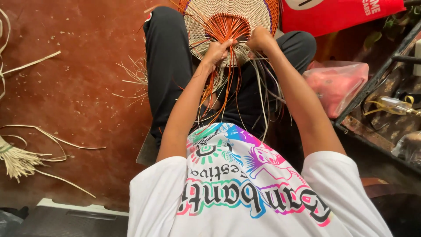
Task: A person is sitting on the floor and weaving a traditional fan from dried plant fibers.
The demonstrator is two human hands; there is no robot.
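Observation:
A round woven piece [206, 17] of pale and orange cane rests against my knees at the top middle, its orange spokes fanning from the centre. My left hand [216, 52] is closed on a bunch of orange and pale strands [219, 87] at the piece's lower edge. My right hand [260, 38] grips the edge of the weave just to the right, fingers curled into the strands. Loose strand ends hang down over my lap between my forearms.
A reddish-brown floor [79, 87] carries scattered cane strips [26, 66] and a pale fibre bundle [17, 160] at left. A red bag [333, 15] lies at the top right, a pink plastic bag [337, 85] beside it, and a dark tray [386, 118] of items at right.

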